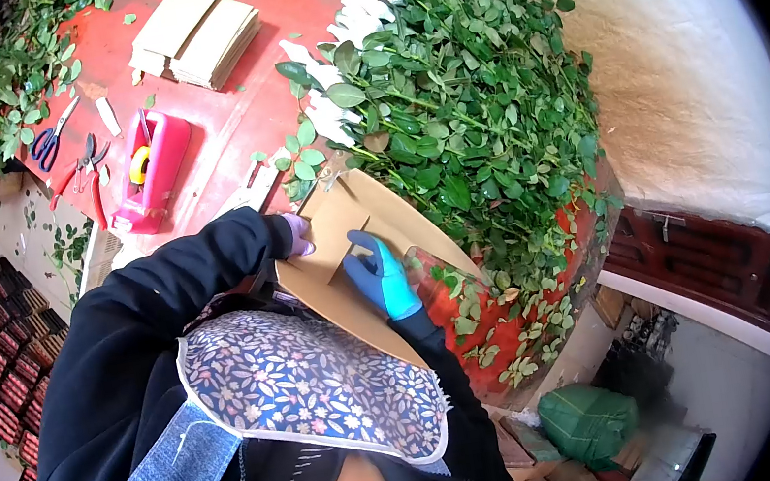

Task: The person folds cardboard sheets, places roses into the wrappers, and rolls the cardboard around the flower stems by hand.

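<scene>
A folded sheet of brown cardboard lies in front of me, its sides standing up like an open wrapper. My left hand, in a lilac glove, grips the cardboard's left edge; part of that hand is hidden by the sleeve. Inside the fold is my right hand, wearing a blue glove with dark grey fingers. Its thumb and fingers are apart and curved, close to the cardboard's inner face, with nothing visible between them. Just beyond the cardboard lies a big heap of leafy green stems, with white wrapped ends along its left side.
On the red table are a pink tape dispenser, pliers, scissors and stacked cardboard pieces. More leaves lie at the far left. A green bundle sits on the floor at lower right.
</scene>
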